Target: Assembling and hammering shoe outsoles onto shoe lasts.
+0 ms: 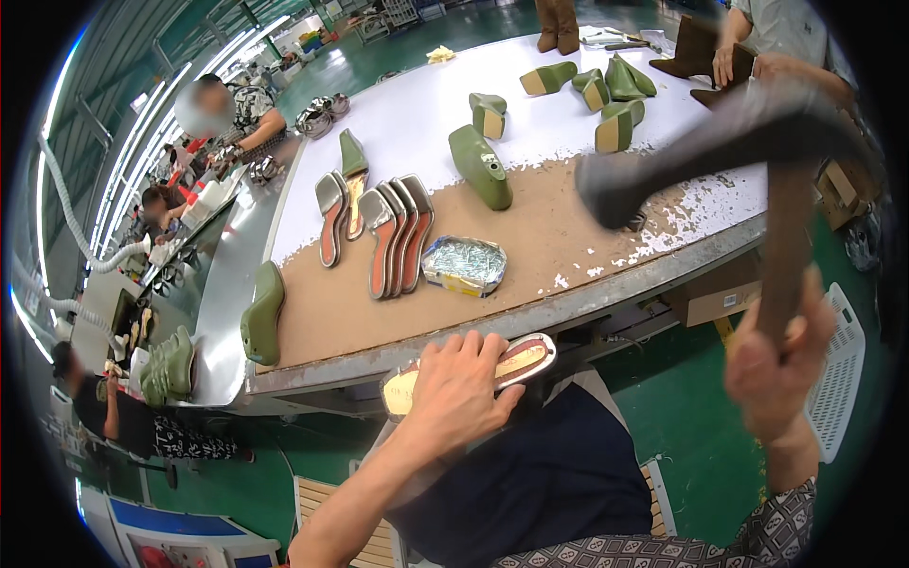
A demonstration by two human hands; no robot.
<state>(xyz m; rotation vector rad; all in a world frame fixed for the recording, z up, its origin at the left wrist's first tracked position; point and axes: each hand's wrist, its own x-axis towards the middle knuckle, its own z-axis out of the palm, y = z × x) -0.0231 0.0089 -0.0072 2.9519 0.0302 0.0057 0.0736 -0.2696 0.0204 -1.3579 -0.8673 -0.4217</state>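
Note:
My left hand [461, 383] is wrapped over an insole [526, 360] with a pale, brown-centred face and a dark rim, held above my lap near the table's front edge. Whatever lies beneath the insole is mostly hidden. In my right hand [781, 364] is the wooden handle of a shoemaker's hammer [696, 147], raised at the right and blurred by motion. Its broad round face points left, over the table. Closest to the insole on the table is an open packet of small metal nails [466, 267]. Beside it lie several orange-and-grey insoles [405, 237].
Green shoe lasts [480, 166] are scattered over the table [369, 327], one last [263, 312] by its left edge. Another person's hands [727, 64] handle brown boots at the far right. A white perforated basket [838, 379] stands on the right. Other people sit at the left.

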